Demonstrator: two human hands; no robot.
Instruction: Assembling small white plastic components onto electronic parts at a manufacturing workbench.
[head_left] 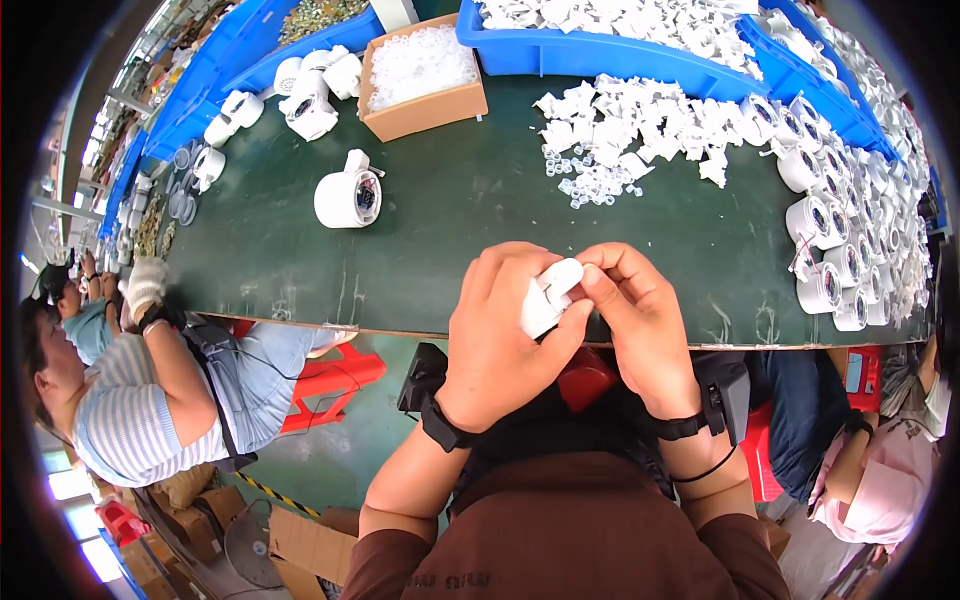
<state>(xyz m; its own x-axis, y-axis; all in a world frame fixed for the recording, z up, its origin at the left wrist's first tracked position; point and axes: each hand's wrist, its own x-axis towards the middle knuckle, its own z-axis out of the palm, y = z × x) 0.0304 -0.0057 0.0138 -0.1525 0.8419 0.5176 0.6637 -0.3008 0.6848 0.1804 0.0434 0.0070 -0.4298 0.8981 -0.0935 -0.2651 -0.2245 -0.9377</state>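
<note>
White, round-tabbed plastic piece point(538, 310) sits over the flat green table's point(270, 250) near edge, left hand point(495, 335) gripping it, probably for steadiness; right hand's point(645, 325) fingertips close beside its tab (pinching something, I cannot tell).

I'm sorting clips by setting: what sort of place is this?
Probably a factory assembly workshop: a blue bin heaped with white parts, white round housings clustered on a green workbench, and a co-worker seated alongside.

Green table point(450, 200) with white parts point(640, 120), open cardboard box point(430, 114)
</note>
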